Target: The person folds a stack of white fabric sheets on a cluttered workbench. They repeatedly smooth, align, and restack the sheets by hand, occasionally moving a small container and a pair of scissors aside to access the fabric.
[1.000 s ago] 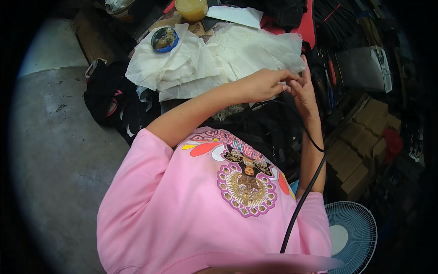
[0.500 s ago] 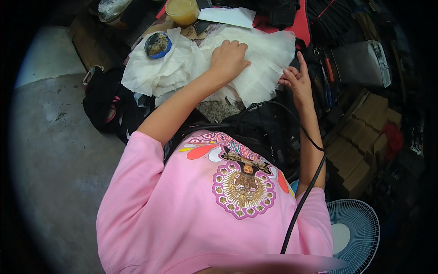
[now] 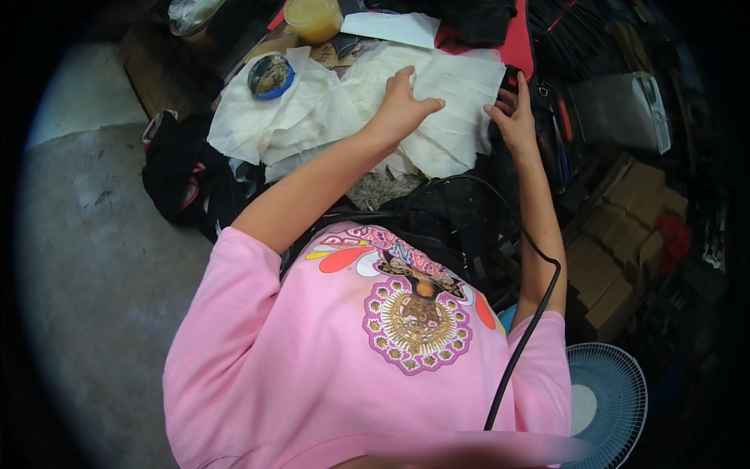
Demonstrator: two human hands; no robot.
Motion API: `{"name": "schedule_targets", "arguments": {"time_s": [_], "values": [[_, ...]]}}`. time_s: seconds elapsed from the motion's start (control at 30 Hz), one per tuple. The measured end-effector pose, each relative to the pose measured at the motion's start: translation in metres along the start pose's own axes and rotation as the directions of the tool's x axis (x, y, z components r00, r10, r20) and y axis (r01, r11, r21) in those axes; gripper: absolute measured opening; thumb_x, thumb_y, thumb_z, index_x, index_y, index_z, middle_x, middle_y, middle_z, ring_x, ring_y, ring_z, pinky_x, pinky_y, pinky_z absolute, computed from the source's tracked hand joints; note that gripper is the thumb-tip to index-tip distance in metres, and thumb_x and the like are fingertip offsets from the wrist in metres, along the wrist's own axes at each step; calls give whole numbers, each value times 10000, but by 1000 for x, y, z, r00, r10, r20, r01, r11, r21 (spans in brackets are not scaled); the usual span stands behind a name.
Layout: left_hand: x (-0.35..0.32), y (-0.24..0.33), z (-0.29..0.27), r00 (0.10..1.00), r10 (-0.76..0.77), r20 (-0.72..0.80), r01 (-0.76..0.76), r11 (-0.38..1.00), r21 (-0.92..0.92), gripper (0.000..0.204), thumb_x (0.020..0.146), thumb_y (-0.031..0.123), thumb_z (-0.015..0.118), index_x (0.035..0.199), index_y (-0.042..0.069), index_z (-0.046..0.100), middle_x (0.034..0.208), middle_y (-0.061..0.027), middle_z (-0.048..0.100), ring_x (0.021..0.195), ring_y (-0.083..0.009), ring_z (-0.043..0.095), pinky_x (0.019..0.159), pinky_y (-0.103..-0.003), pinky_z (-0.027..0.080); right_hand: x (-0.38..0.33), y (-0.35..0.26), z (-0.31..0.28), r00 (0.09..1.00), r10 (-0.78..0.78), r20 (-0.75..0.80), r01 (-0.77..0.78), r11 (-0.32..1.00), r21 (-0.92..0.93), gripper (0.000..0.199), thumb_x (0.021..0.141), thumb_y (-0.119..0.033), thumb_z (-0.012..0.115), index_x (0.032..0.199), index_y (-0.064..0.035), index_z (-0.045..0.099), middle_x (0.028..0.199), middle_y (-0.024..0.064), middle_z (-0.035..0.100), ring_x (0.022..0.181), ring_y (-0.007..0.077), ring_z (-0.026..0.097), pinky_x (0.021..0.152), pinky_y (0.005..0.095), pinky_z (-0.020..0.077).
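Note:
Thin white sheets (image 3: 457, 129), wrinkled and layered, spread over the work surface. Above their middle is my left hand (image 3: 405, 108), its thumb stretched out to the right and apart from the fingers; I cannot tell whether it touches the sheet. My right hand (image 3: 516, 119) stands by the sheets' right edge, thumb and fingers apart, with nothing seen between them. On the left part of the sheets rests a small round blue container (image 3: 272, 76) with a greyish-brown lumpy substance inside.
Beyond the sheets stand a tub of yellowish stuff (image 3: 312, 19) and a flat white paper (image 3: 391, 29). A black cable (image 3: 539, 309) crosses my right forearm. Cardboard boxes (image 3: 601, 258) are stacked on the right, above a fan (image 3: 609, 406). Dark cloth (image 3: 172, 172) lies left.
My left hand has opened from a closed pose, its thumb now out to the side. The right hand has moved slightly up and right, away from the sheet's edge, its fingers spreading.

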State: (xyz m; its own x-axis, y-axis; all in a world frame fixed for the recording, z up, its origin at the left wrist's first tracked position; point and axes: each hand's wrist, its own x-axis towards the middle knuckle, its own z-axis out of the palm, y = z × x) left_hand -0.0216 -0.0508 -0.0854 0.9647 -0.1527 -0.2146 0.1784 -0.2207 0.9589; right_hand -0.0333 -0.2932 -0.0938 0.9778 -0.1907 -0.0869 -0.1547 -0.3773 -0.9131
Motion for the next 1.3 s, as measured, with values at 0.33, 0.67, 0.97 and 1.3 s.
{"name": "schedule_targets", "arguments": {"time_s": [0.33,0.67,0.97,1.3], "values": [[9,1,-2,972,90,215,-47,979,-198,605,832,93,655,1391,2,442,1189,-162,611,1045,-207,614,911,-319,501,-23,2,4,999,36,34,-42,980,195,1038,781,-44,776,1587,-115,126,1193,191,611,966,185,619,863,313,513],[14,49,-80,952,215,216,-205,976,-70,645,763,-37,501,1400,53,457,1114,-145,638,940,-229,654,821,-334,527,-49,-8,-22,998,64,12,-65,981,185,838,910,-93,685,1575,-97,175,1237,148,628,1017,134,623,833,255,504],[0,67,-63,943,208,260,-160,968,-195,684,747,-68,487,1419,49,454,1172,-136,632,1028,-208,642,871,-309,520,-50,-41,6,950,-230,210,195,965,178,816,968,-135,587,1599,-142,71,1388,161,562,1232,236,545,1024,348,423],[6,76,-107,933,312,182,-165,815,-555,721,673,-118,453,1381,13,499,1280,-85,612,1173,-184,593,988,-293,470,-55,-2,9,961,-112,254,108,994,30,837,930,-81,642,1593,-144,136,1318,152,618,1167,214,603,1013,334,444]]}}
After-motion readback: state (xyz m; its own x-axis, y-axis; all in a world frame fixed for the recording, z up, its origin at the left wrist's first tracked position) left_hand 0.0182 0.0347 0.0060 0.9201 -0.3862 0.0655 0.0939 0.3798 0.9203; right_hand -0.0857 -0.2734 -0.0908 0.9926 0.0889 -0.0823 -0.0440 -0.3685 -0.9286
